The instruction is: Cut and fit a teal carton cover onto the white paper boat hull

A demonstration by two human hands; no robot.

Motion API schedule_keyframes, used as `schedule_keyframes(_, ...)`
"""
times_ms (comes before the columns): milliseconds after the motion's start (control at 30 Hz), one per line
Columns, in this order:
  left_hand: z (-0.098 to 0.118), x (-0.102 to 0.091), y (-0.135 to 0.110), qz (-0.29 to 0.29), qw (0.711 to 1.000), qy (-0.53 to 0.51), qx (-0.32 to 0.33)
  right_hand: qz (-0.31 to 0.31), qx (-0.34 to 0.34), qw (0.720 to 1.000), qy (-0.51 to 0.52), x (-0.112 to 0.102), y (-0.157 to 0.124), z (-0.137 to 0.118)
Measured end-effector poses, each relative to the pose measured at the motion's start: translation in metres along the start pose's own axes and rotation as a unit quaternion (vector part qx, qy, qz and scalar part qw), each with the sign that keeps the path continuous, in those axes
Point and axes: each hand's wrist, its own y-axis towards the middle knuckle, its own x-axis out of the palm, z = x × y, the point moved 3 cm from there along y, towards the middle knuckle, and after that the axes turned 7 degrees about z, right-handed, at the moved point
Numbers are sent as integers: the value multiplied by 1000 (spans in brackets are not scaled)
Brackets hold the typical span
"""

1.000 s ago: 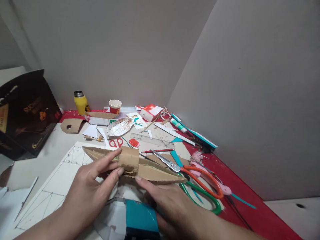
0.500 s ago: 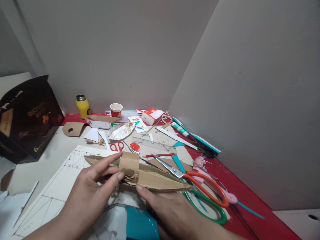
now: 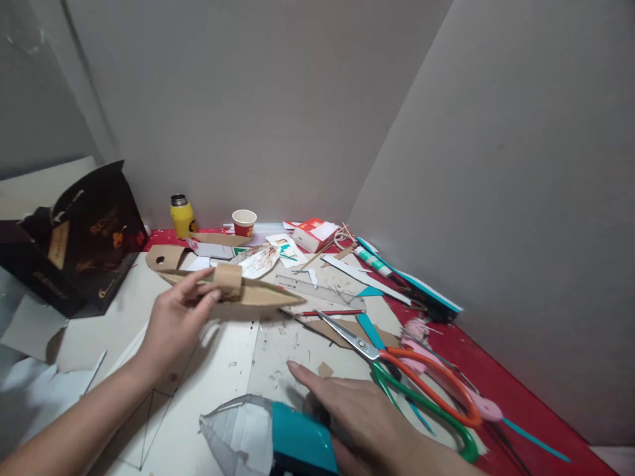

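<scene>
My left hand (image 3: 174,318) is closed on a long pointed cardboard boat shape (image 3: 258,295) with a cardboard band (image 3: 227,280) around its middle, and holds it lifted above the white sheet (image 3: 218,360). My right hand (image 3: 354,413) hovers low over the table with fingers stretched out, holding nothing. It is beside large scissors with orange and green handles (image 3: 421,393) and just right of a teal and silver carton (image 3: 270,436) at the near edge.
A dark printed box (image 3: 84,238) stands at the left. Along the back are a yellow bottle (image 3: 181,216), a red paper cup (image 3: 244,222), a red and white box (image 3: 315,235), a glue stick (image 3: 373,262), a ruler (image 3: 317,291), a pencil and paper scraps. Grey walls close in behind and right.
My right hand let go of the cardboard boat and dropped toward the table. My left hand lifted the boat up and to the left. The view shifted so things sit further right.
</scene>
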Motion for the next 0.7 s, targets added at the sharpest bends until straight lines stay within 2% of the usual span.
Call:
schedule_keyframes(67, -16, -16, 23, 51, 998, -15, -18, 17, 27, 999, 6, -3, 2, 1)
schedule_keyframes(167, -39, -42, 56, 94, 995, -13, -28, 34, 40, 999, 10, -8, 5, 1)
schedule_keyframes(233, -53, -57, 73, 113, 993, -11, -41, 34, 45, 998, 3, -9, 6, 1)
schedule_keyframes(300, -63, -66, 83, 107, 992, -15, -59, 30, 46, 998, -3, -10, 7, 2)
schedule_keyframes(400, -72, -68, 91, 89, 993, -19, -74, 25, 39, 999, -17, -8, 6, 5)
schedule_keyframes(567, -77, -56, 100, 62, 994, -22, -89, 20, 38, 999, -21, -7, 6, 7)
schedule_keyframes(700, -87, -51, 117, 44, 993, -1, -108, 21, 35, 999, -16, -7, 8, 5)
